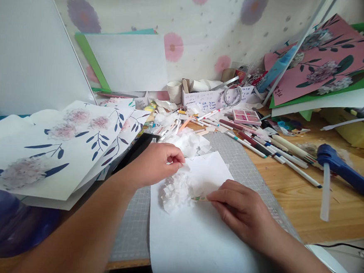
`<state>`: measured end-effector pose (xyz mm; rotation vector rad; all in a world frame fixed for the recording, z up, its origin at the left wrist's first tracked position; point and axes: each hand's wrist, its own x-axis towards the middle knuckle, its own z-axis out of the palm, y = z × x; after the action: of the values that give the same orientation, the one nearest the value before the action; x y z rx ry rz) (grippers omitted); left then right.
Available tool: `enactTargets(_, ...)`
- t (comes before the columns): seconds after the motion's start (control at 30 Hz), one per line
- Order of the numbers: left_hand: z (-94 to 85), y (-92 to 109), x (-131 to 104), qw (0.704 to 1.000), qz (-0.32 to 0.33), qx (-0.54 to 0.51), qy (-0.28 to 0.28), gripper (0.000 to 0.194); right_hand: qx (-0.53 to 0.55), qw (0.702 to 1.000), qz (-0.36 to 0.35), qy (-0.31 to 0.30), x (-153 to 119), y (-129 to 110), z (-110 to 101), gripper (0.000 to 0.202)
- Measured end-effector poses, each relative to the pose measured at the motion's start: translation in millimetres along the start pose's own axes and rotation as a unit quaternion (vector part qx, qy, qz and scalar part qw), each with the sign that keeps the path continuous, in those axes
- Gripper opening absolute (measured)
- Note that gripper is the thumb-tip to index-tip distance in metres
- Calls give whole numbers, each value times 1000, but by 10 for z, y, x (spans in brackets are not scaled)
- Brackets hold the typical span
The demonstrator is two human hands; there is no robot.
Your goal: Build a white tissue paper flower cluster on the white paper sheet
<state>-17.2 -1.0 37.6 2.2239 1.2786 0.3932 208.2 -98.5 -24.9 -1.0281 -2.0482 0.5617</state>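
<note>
A white crumpled-paper flower head [176, 193] sits on a white sheet of paper [187, 241] in front of me. Just above the flower, my left hand [159, 164] is closed in a pinch on what looks like a small piece of white paper [186, 166]. My right hand [238, 205], to the right of the flower, grips a short flat wooden stick [199, 199] with green marks. The stick's tip reaches the flower's right edge. Whether it touches the petals I cannot tell.
Under the sheet lies a grey cutting mat [242, 165]. White paper scraps [190, 143] heap behind it. Several markers [277, 153] and a blue glue gun [338, 166] lie to the right. Finished flower pictures [59, 144] stack at left. Paper cups [174, 92] stand at the back.
</note>
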Motion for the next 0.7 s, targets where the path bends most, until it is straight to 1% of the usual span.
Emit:
enactTargets(0.07,-42,33,-44,999,23,-31,-39,9,2,1000,-2,7,7,-13,-16,19)
enactTargets(0.17,-91,73,-97,989,37,-77,-122,6,4,1000,5,18,14,-21,-29,19)
enactTargets(0.27,-114,106,-122,973,30,-115,-197,4,2,1000,9,20,13,-19,-32,18)
enactTargets(0.37,-92,129,-125,961,17,-123,-246,7,0,1000,7,25,10,-10,-25,18)
enactTargets(0.43,-48,137,-124,959,1,-105,-264,7,0,1000,9,26,9,-3,-19,18)
enactTargets(0.5,9,142,-125,961,-23,-74,-266,8,1,1000,14,26,12,-3,-18,18)
enactTargets(0.6,84,153,-131,968,-43,-18,-246,10,4,999,9,37,15,-26,-40,18)
enactTargets(0.7,125,161,-139,974,-34,28,-221,10,12,997,-20,72,1,-68,-80,19)
